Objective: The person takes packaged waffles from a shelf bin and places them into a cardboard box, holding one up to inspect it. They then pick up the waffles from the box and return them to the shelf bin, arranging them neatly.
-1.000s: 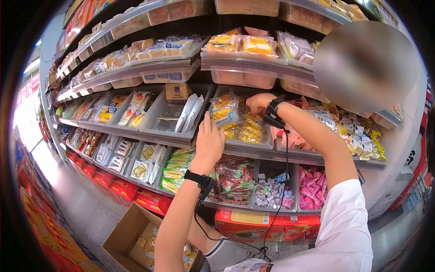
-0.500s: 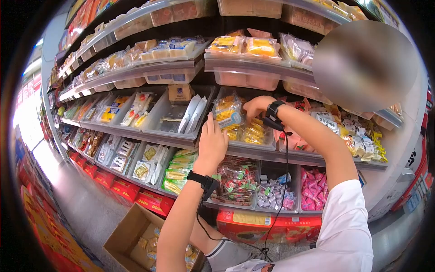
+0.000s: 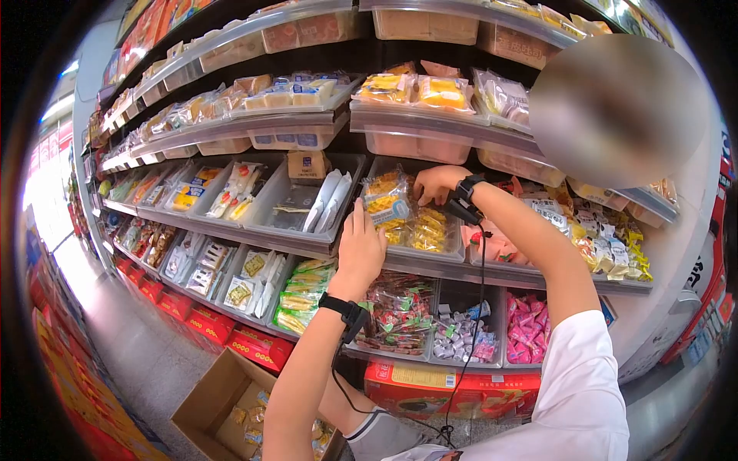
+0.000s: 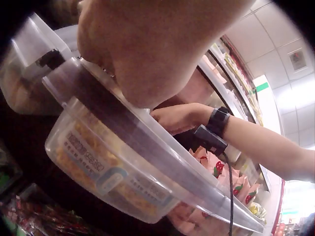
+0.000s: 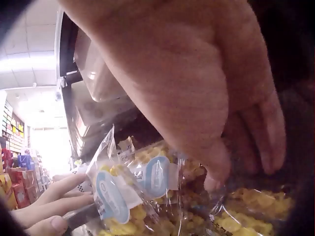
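In the head view, my left hand [image 3: 361, 244] rests with straight fingers at the front left edge of a clear plastic bin [image 3: 453, 252]. Clear packets of yellow snack pieces [image 3: 429, 230] fill this bin, and one labelled packet [image 3: 387, 198] leans up near the left fingertips. My right hand [image 3: 435, 184] reaches down into the bin from behind, beside that packet. From the right wrist, the thumb [image 5: 217, 167] meets the clear wrapping, with the fingers pointing down and a gap between. Packets with blue-and-white labels [image 5: 156, 177] stand next to it.
Pink strawberry packets [image 3: 496, 244] lie in the bin to the right. A grey bin [image 3: 269, 207] with white packets is on the left. Shelves of packaged bread rise above, candy bins run below. An open cardboard box [image 3: 204, 407] stands on the floor. A cable [image 3: 483, 292] hangs from the right wrist.
My right hand has shifted slightly lower inside the bin, close to the leaning packet. The left hand keeps its place at the bin's edge. The view has moved a little.
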Tool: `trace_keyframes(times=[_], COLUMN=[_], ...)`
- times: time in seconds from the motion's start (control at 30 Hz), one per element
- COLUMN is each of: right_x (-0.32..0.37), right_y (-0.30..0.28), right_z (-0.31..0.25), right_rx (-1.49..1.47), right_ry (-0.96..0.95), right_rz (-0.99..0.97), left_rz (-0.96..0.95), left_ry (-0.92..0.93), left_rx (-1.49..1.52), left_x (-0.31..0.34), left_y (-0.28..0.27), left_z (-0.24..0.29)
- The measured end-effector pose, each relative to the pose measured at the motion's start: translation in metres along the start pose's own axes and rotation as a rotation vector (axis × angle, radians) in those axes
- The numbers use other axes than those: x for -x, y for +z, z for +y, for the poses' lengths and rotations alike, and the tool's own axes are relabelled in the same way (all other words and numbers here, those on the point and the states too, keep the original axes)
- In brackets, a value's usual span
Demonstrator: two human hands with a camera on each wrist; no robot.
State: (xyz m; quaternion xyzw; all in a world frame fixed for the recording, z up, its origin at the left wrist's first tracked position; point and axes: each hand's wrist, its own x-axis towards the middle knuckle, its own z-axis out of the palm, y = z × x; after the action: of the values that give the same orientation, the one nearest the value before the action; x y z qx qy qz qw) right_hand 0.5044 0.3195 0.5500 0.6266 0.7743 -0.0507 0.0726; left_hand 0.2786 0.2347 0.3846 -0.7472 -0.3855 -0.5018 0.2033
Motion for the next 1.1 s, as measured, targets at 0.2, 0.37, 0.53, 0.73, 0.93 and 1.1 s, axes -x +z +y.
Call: trace_keyframes(times=[0.2,0.37,0.53,0.73,0.93,1.1], right_x=[0.000,0.012,0.021,0.020,0.016,0.044], right_y=[0.013,0.017,0.013,0.013,0.001,0.002], right_z=[-0.012,-0.015,-0.016,-0.021,-0.013,-0.025], right_rx=[0.231,0.327,0.224,0.265,0.050,-0.384], right_ry=[-0.004,-0.010,-0.045,-0.055,-0.152,-0.285], right_rz=[-0.003,0.091,-0.018,-0.011,0.134,0.089], left_rz=[0.000,-0.061,-0.024,-0.059,-0.123,-0.157], left_ry=[0.009,-0.014,0.008,0.010,0.029,-0.011], left_rx=[-0.023,0.005,-0.002,0.039,0.013,0.093], left_x=[-0.001,-0.002,-0.001,-0.003,-0.015,-0.026], left_y=[0.000,0.000,-0.001,0.000,-0.009,-0.016], left_z=[0.002,0.001,0.002,-0.001,0.002,0.005])
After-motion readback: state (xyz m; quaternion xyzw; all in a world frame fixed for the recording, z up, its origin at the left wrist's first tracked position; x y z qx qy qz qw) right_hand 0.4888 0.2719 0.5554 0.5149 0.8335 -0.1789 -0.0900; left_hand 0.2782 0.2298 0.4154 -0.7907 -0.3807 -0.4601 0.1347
